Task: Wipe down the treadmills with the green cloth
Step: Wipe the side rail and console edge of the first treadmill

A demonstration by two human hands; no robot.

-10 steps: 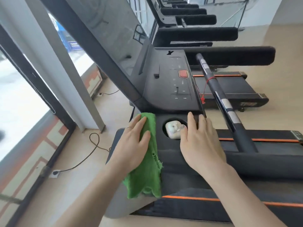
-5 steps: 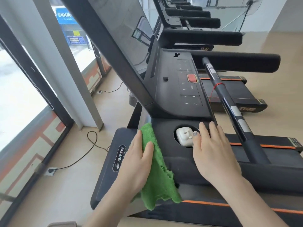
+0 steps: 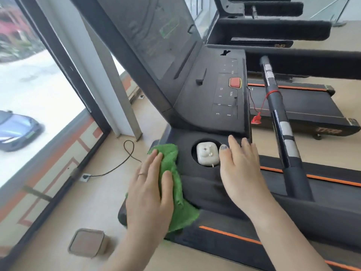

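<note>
At the treadmill's left console edge, both hands lie flat.

The left hand presses the green cloth against the console's corner with straight fingers. The right hand rests flat, fingers relaxed, just beside the cup well holding a small white case, perhaps earbuds.

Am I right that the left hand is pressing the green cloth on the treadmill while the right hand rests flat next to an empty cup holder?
Not quite. In the head view the cup holder is not empty: a small white case sits inside it. The rest holds: the left hand presses the green cloth on the treadmill, and the right hand rests flat beside the holder.
</note>
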